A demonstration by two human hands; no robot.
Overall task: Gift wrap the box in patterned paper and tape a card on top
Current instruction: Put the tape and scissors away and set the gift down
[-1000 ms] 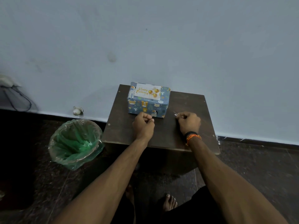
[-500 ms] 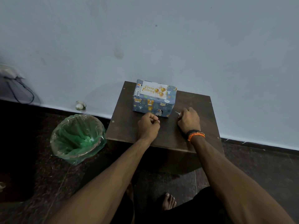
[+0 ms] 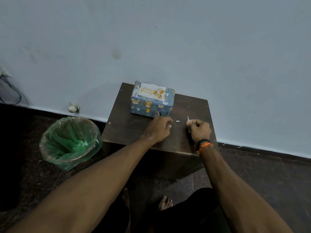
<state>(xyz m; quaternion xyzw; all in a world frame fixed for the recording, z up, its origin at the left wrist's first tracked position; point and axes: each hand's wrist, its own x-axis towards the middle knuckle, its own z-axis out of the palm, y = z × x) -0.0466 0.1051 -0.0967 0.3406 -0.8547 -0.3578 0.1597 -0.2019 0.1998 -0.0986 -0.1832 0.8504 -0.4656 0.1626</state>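
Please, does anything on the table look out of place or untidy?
Only one thing: a tiny white scrap lies loose on the table between the left hand and right hand. The wrapped box looks neat, with the card flat on top.

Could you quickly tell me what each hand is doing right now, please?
Left hand: fingers loosely curled, holding nothing visible, resting on the table.
Right hand: fingers pinching a small paper scrap.

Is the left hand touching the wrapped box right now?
Cannot tell. In the head view the left hand sits right at the wrapped box's near lower edge, its knuckles overlapping that edge, so no contact or gap shows plainly.
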